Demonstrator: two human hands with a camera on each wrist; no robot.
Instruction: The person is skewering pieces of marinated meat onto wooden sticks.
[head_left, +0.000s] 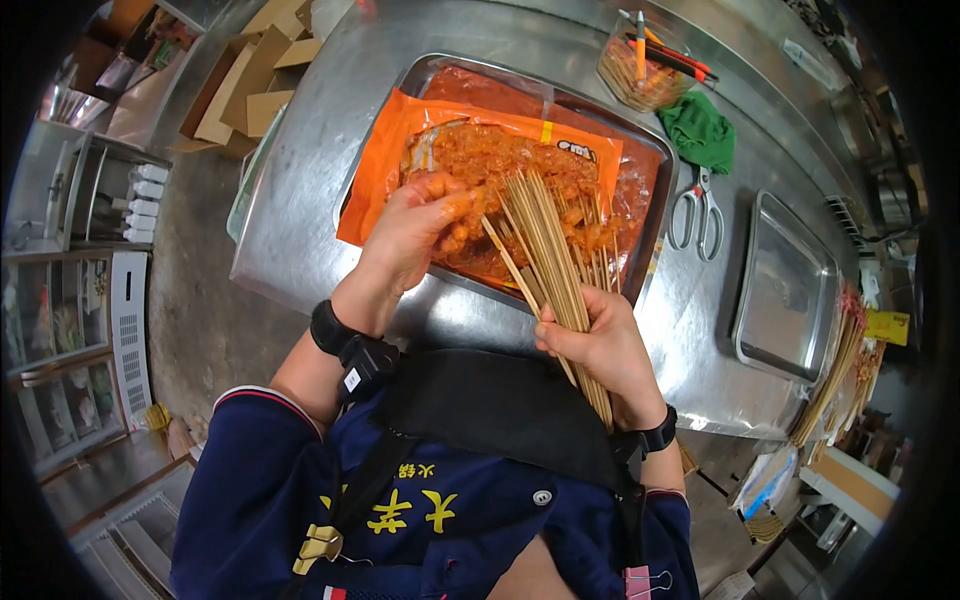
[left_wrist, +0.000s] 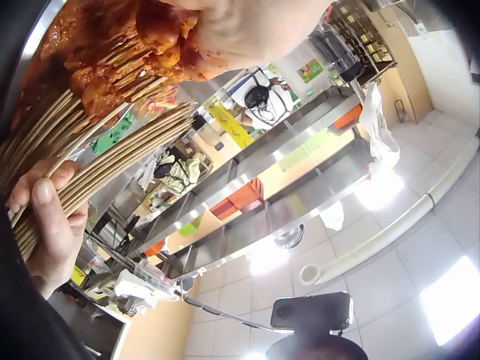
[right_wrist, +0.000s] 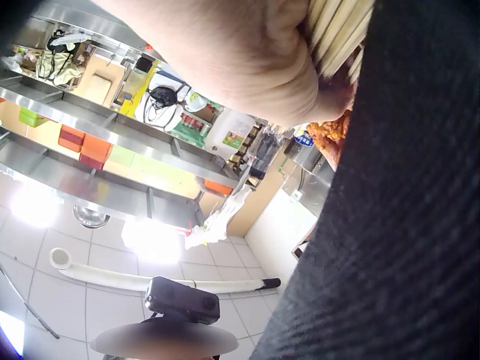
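Note:
My right hand point(head_left: 600, 345) grips a thick bundle of bamboo skewers point(head_left: 550, 255), fanned out toward the top. One skewer point(head_left: 512, 262) stands apart on the bundle's left, its tip close to my left fingers. My left hand point(head_left: 420, 225), its fingers coated in orange-red sauce, curls over the marinated meat and pinches a piece, partly hidden by the fingers. In the left wrist view, saucy meat point(left_wrist: 101, 88) sits around the skewers' upper ends. Beneath both hands, an orange bag point(head_left: 375, 195) heaped with sauced meat point(head_left: 490, 150) lies in a metal tray point(head_left: 655, 215).
Scissors point(head_left: 697, 215) and a green cloth point(head_left: 700, 130) lie right of the tray. Behind them stands a clear container point(head_left: 625, 85) with pens. Another metal tray point(head_left: 785, 290) and more skewers point(head_left: 835, 375) are farther right on the steel table point(head_left: 310, 170). Cardboard boxes point(head_left: 240, 95) stand back left.

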